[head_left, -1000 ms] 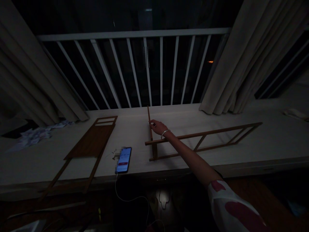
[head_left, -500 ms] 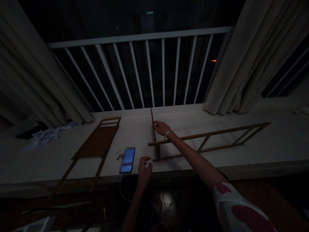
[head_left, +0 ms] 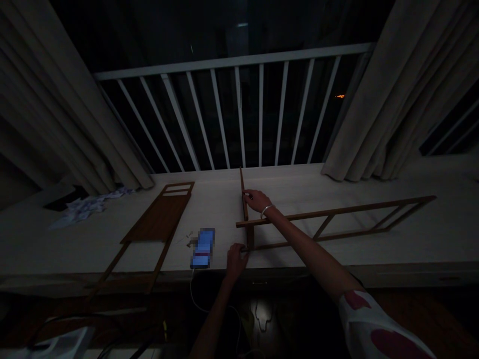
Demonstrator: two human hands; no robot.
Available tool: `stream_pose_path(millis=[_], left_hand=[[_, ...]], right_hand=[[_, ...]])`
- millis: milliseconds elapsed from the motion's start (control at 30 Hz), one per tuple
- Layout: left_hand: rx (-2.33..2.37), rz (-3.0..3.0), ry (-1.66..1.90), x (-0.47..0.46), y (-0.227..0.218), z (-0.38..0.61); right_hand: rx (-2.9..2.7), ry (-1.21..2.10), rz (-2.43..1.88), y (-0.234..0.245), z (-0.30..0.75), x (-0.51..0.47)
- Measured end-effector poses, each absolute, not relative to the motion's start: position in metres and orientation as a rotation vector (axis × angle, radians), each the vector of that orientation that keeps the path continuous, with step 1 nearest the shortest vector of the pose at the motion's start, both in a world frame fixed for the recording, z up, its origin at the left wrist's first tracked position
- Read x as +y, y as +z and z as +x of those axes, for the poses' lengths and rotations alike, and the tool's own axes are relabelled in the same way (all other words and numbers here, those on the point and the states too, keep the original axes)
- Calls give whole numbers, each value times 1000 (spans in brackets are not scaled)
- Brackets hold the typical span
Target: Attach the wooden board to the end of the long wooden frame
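Note:
A brown wooden frame (head_left: 322, 214) with two long rails and crossbars stands on its side on the white ledge. My right hand (head_left: 257, 200), with a bracelet at the wrist, pinches a thin wooden piece (head_left: 245, 207) that extends from the frame's left end toward the railing. At the near rail's left end, my left hand (head_left: 235, 260) has its fingers closed on the frame; its fingertips are partly hidden. To the left lies a second wooden frame with a solid panel (head_left: 155, 219). Its legs overhang the ledge's front edge.
A lit phone (head_left: 204, 248) on a white cable lies left of my left hand, beside small loose pieces (head_left: 189, 240). Crumpled paper (head_left: 88, 207) lies at far left. Behind the ledge (head_left: 217, 199) are a white railing (head_left: 239, 62) and curtains. The room is dim.
My left hand has moved slightly right and its fingers have closed on the frame's near rail end. The right hand keeps its hold on the thin piece. The whole view has shifted slightly.

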State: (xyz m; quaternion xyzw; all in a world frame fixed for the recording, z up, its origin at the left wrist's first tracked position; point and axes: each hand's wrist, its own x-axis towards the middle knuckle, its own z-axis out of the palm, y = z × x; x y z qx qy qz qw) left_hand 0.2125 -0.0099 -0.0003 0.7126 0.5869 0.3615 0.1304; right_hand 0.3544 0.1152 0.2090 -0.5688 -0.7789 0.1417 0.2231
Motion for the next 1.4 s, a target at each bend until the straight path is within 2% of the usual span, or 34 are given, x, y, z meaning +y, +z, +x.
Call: stream_pose_path(millis=[367, 1100, 1400], left_hand=[[1735, 2064, 1070, -5, -2, 214], [1771, 2056, 1103, -6, -6, 213], [1779, 2057, 1104, -5, -7, 213]], right_hand=[[-2156, 330, -1608, 207, 355, 117], [-2219, 485, -1480, 204, 351, 119], [-2264, 449, -1407, 202, 351, 120]])
